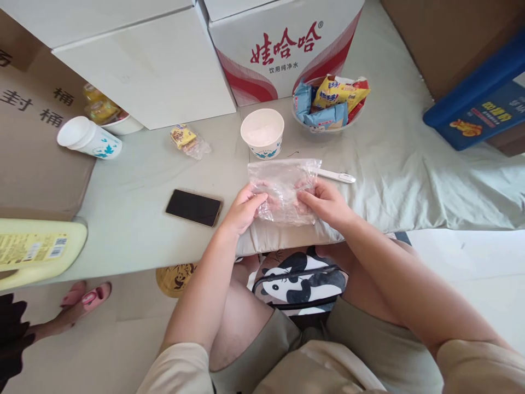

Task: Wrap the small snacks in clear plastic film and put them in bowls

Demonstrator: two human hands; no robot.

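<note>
While left hand (243,210) and right hand (329,203) pinch 1 clear bag (285,196) (crumpled) by opposite sides, spreading seems underway; next move likely wants even tension.

Pale green cloth (135,180): smooth left, wrinkled right
Phone (194,208): lying screen up near front edge
Paper bowl (264,150): standing before red-lettered carton (287,82)
Snack bowl (346,125): heaped with blue and yellow packets (334,93)
White tool (339,176): lying partly hidden
Stacked cups (96,142): set left of yellow-wrapped snack (183,137)
</note>
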